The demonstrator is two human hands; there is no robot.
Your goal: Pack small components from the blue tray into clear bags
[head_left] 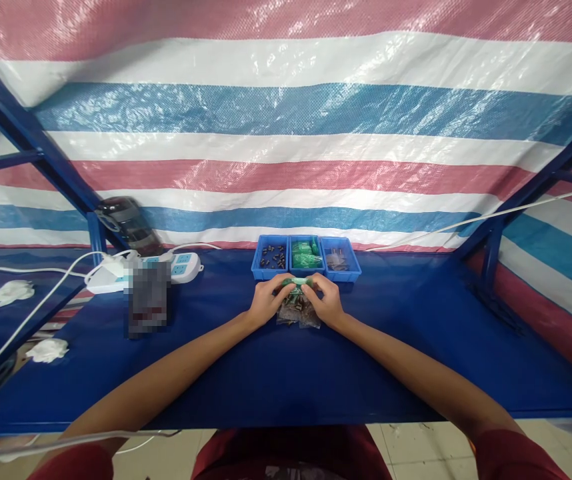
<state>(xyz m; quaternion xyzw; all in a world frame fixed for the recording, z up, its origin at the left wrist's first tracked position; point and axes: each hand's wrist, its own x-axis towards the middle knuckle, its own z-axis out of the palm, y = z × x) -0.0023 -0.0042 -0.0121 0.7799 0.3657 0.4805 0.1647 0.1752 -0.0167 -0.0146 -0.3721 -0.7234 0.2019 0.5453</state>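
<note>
Both hands meet at the middle of the blue table, just in front of three blue bins. My left hand point(267, 299) and my right hand point(327, 300) pinch a small green packet point(299, 281) between them, thumbs on its near side. Below the fingers lie small clear bags with brownish parts point(297, 312), partly covered by the hands. The left bin point(269, 273) holds small dark parts, the middle bin point(307, 271) green packets, and the right bin point(343, 275) clear bags with small pieces.
A white power strip point(186, 267) with cables lies at the back left, beside a blurred dark object point(149, 297). A dark cylindrical item point(131, 223) leans behind it. Crumpled white tissue point(47, 350) sits at the left edge. Blue frame posts stand on both sides before a striped sheet point(286, 177).
</note>
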